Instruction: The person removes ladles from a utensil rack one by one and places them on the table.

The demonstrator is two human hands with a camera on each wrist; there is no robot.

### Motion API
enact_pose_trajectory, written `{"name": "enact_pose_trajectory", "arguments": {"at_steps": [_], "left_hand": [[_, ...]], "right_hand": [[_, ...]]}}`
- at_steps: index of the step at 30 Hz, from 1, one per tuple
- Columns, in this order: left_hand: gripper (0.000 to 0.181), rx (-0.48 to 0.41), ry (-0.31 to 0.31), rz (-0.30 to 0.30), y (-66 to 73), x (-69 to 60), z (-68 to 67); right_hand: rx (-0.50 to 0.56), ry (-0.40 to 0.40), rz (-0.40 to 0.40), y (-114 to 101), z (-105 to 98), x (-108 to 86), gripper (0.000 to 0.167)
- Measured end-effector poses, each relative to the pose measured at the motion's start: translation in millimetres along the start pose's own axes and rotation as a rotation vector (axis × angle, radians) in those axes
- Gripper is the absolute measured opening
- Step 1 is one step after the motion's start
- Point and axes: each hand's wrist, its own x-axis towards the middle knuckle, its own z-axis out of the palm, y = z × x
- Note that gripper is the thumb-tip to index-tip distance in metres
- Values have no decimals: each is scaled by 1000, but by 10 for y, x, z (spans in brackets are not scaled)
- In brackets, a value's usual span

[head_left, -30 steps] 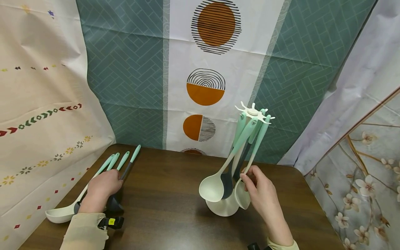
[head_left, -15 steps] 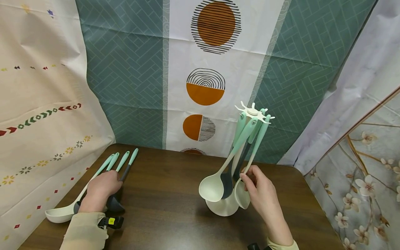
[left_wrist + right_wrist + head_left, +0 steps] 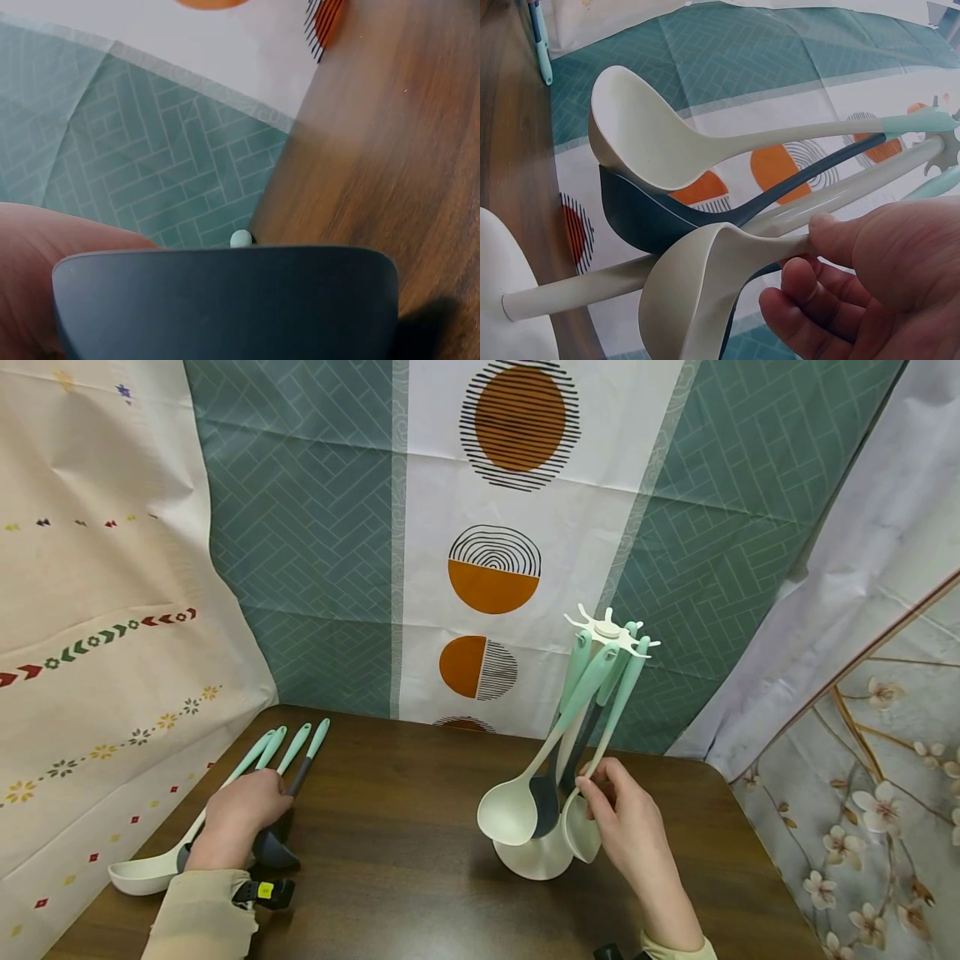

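My left hand (image 3: 243, 814) grips the dark grey stem of a mint-handled kitchen utensil (image 3: 302, 775) at the table's left side. Its dark grey head (image 3: 225, 300) fills the lower left wrist view; whether it is a ladle or a turner I cannot tell. Beneath and beside that hand lie a cream ladle (image 3: 146, 874) and other mint-handled utensils, partly hidden. On the right, thumb and fingers of my right hand (image 3: 626, 818) pinch the neck of a cream ladle (image 3: 682, 292). Its handle top is at the hooks of a cream utensil stand (image 3: 534, 862).
Another cream ladle (image 3: 508, 812) and a dark grey ladle (image 3: 641, 214) hang on the stand, with a further dark-stemmed utensil (image 3: 585, 743) behind. Patterned cloths (image 3: 322, 543) border the table (image 3: 382, 827) at the back and sides.
The utensil in my left hand has tipped slightly, its handle end coming down and a little left. My right hand and the stand have stayed in place.
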Motion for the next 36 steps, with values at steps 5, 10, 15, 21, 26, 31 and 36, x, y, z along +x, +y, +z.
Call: {"name": "enact_pose_trajectory", "arguments": {"at_steps": [5,10,15,21,26,31,36], "left_hand": [[32,-7,2,-9,4,-8,-22],[33,-3,5,-11,16,-19,-40],[27,13,32,-3,6,-35,-50],[26,21,92,-11,47,-29,-77],[26,17,162,2,157,-52,-136],[24,10,260,52,322,-121,-189],[24,2,368,139,558,-219,-202]], "right_hand": [[2,-1,9,-4,-4,-3,7],[3,-3,13,-2,-7,-9,7],[7,-3,11,2,-7,-11,7],[9,2,4,1,-7,-7,7],[3,7,0,-1,-11,-2,7],[-7,16,-12,3,-4,2,8],[-18,23,-25,2,7,-6,8]]}}
